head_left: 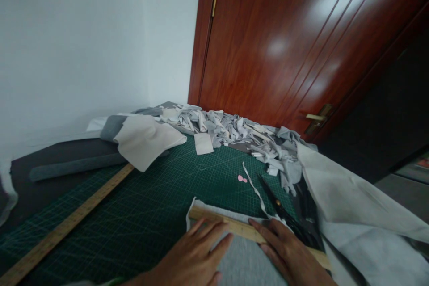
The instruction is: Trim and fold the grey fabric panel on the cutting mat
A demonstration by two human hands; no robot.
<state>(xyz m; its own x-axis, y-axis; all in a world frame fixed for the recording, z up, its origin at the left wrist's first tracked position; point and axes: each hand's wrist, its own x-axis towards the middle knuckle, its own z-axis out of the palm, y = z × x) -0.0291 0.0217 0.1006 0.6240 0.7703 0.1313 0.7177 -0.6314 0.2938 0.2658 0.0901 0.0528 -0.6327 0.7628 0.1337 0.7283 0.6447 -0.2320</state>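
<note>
My left hand (192,252) lies with spread fingers on the left part of a short wooden ruler (243,230). Further along the same ruler, my right hand (288,250) rests with its fingers stretched out and gripping nothing. Under the ruler is a piece of grey fabric (250,261) with a whitish edge showing beyond it. Black scissors (279,209) lie just past my right hand, partly hidden by it. A thin white fabric strip (254,189) and small pink pieces (241,179) sit ahead of the ruler.
A green cutting mat (161,196) covers much of the table. On the left lies a long wooden ruler (70,219), its far end under pale cloth (144,138). Fabric scraps (231,127) pile along the back, before a wooden door (268,53). Larger cloth (355,192) hangs at right.
</note>
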